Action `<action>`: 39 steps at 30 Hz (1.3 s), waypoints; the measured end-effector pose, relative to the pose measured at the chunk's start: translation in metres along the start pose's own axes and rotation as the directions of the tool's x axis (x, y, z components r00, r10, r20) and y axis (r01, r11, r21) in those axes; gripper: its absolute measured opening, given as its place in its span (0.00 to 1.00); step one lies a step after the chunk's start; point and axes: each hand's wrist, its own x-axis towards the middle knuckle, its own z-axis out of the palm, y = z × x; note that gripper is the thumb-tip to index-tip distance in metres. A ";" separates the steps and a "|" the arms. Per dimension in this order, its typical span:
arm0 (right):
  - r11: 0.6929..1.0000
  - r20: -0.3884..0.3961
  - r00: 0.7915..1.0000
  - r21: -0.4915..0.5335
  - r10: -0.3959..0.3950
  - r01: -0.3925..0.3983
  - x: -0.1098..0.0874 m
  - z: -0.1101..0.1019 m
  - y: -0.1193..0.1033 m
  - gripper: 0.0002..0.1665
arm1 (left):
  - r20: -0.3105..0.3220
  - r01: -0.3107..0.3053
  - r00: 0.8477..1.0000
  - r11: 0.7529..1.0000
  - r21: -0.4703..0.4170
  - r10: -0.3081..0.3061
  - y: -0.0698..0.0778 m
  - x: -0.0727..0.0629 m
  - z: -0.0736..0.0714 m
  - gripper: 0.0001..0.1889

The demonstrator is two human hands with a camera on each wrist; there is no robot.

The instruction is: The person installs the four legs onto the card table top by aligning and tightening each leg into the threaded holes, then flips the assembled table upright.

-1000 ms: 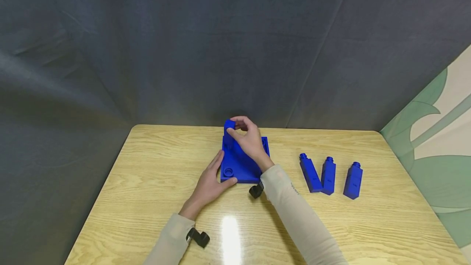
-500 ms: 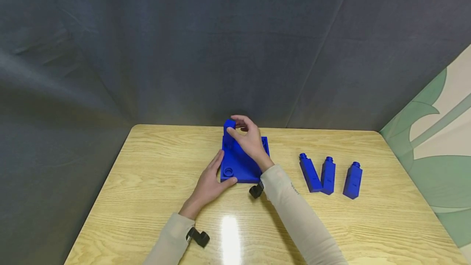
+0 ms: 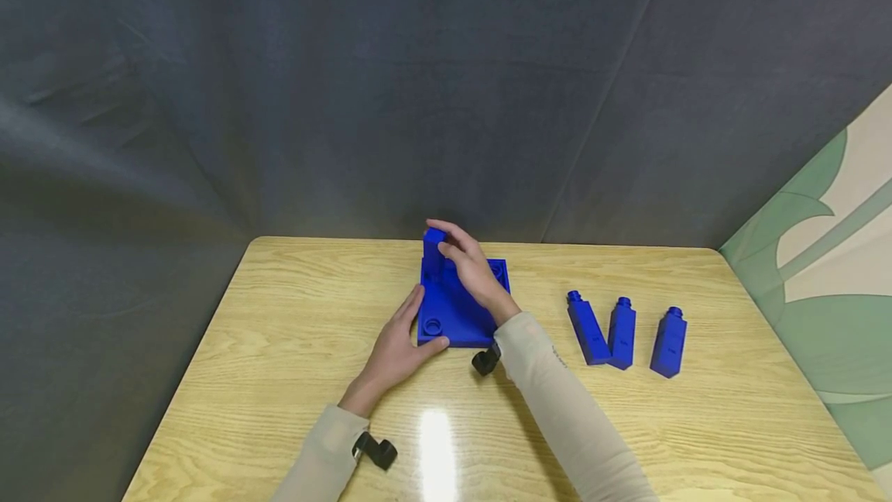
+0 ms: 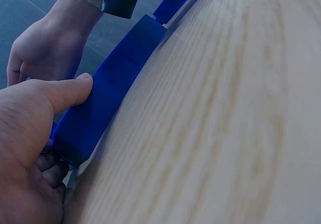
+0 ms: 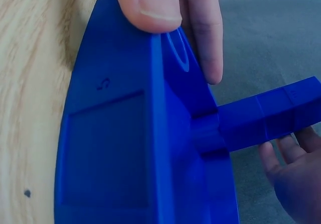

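Right hand (image 3: 477, 269): fingers curled round the blue post (image 3: 433, 256), thumb at its right edge on my head feed; I log a grasp, how tight I can't tell.
Left hand (image 3: 394, 348): grasping the near left corner of the blue base (image 3: 461, 320); in the left wrist view I get the thumb on the near edge, other fingers partly hidden.
Blue post: upright at the base's far left corner, square end up; I see it side-on in the right wrist feed, how firmly it's seated I can't tell.
Blue base: flat on the bench (image 3: 293, 308), squarish, raised rim; I make out round sockets (image 3: 433, 326) at the near left and far right corners, plus a mark like a 5 on one side face.
Loose posts (image 3: 622, 335): three, blue, lying on the bench right of the base, narrow necks toward the curtain (image 3: 418, 84); left two touch at their lower ends, third just apart.
Sleeves (image 3: 567, 401): beige, both arms, black wrist devices (image 3: 379, 452) strapped on.
Backdrop: dark curtain behind the bench, green leaf pattern (image 3: 829, 331) at far right.
Glare (image 3: 437, 452): bright patch on the near bench, between the forearms.
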 end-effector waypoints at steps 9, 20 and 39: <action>0.996 -0.058 0.997 -0.076 -0.040 0.036 0.002 0.000 0.003 0.26 | -0.007 0.007 1.000 1.000 0.007 -0.007 0.001 0.000 0.000 0.55; 0.991 -0.174 0.984 -0.129 -0.047 0.024 0.003 0.003 0.002 0.22 | -0.009 0.001 1.000 1.000 0.003 -0.001 0.001 0.001 -0.001 0.55; 0.984 -0.254 0.967 -0.175 -0.029 -0.016 0.003 0.008 0.000 0.20 | -0.013 -0.002 1.000 1.000 0.007 0.002 0.000 0.003 0.000 0.55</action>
